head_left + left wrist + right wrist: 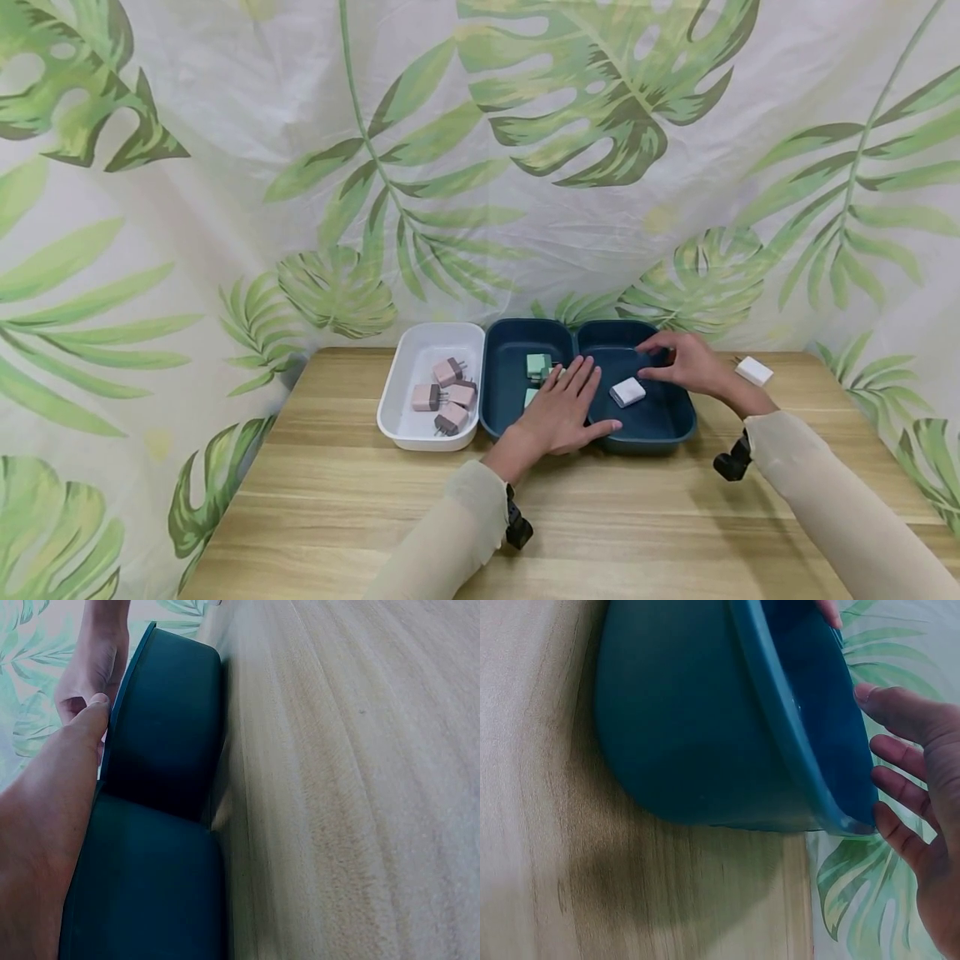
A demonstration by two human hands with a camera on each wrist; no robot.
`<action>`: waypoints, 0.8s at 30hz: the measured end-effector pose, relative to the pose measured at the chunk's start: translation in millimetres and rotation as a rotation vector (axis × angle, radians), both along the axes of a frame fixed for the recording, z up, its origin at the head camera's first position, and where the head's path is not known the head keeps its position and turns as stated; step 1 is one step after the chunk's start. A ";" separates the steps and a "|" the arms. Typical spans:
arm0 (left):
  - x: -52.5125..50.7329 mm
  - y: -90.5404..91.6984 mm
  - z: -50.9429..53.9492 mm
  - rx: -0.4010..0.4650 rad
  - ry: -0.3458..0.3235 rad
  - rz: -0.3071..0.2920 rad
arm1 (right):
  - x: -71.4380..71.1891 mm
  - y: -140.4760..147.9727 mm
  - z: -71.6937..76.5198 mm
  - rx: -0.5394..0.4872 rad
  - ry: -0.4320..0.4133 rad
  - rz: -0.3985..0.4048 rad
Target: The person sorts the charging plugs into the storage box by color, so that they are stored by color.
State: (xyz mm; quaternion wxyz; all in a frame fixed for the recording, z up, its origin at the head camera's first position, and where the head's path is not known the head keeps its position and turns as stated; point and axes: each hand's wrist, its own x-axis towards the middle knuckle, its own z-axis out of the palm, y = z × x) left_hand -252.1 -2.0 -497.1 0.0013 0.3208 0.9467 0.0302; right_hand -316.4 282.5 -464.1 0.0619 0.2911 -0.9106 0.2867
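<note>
A white plug-in charger [627,392] lies in the right dark blue bin [678,429]. My right hand [686,362] hovers over that bin's right side, thumb and fingers parted with nothing between them. In the right wrist view its fingers [904,712] are by the bin's rim. My left hand [558,412] spreads flat, fingers straight, over the adjoining edges of the two dark blue bins. Green chargers [537,365] lie in the middle dark blue bin [517,333], partly hidden by this hand. Whether the left hand touches the bins cannot be told.
To the left, a white bin [431,444] holds several pink chargers [426,397]. Another white charger [753,371] lies on the wooden table [337,500], right of the bins. A leaf-patterned cloth [247,208] hangs behind the table.
</note>
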 end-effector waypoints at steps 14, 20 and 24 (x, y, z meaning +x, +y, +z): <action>-0.3 -0.6 -0.1 0.001 0.002 -0.008 | 12.1 11.1 12.2 -0.015 -0.033 -0.021; -0.4 -0.1 -0.3 0.007 -0.020 -0.001 | 21.0 20.4 16.0 -0.019 -0.041 -0.026; 0.0 -0.1 0.3 0.007 -0.033 0.001 | 26.1 27.1 15.8 -0.031 -0.017 -0.021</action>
